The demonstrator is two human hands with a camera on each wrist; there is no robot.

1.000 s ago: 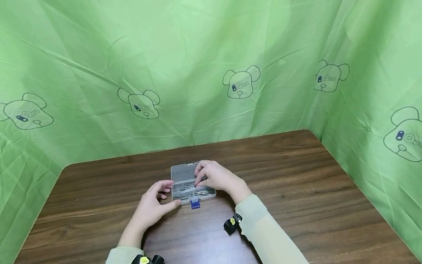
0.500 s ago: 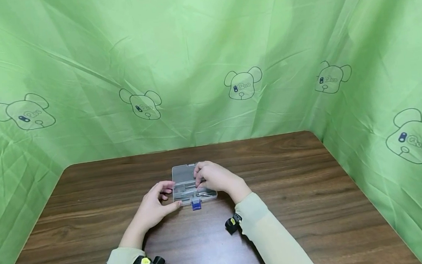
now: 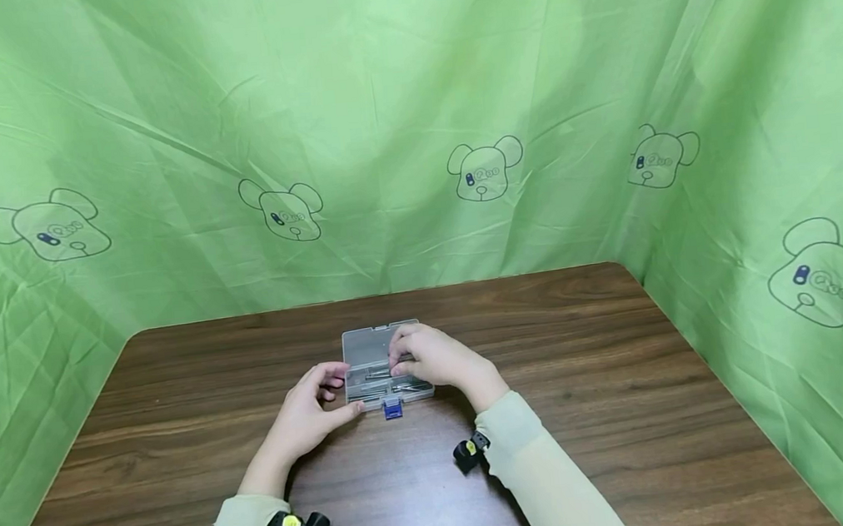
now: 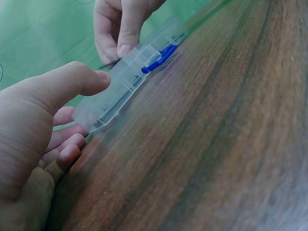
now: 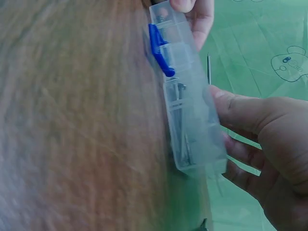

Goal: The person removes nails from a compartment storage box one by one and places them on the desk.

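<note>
- Blue latch [image 3: 392, 409], near side of the clear box [image 5: 201, 134].
- Left hand [image 3: 302, 411] grips the box's left end, thumb at the near corner.
- The box lies open on the brown table [image 3: 590, 382], between both hands, metal pins [image 3: 379, 375] inside.
- Right hand [image 3: 437, 357] pinches one thin rod [image 5: 209, 67].
- Lid [image 3: 364, 346], folded to the far side.
- Green cloth [image 3: 376, 91], farthest.

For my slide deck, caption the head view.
Left grip holds an open clear case of thin metallic pieces; right grip pinches one.
</note>
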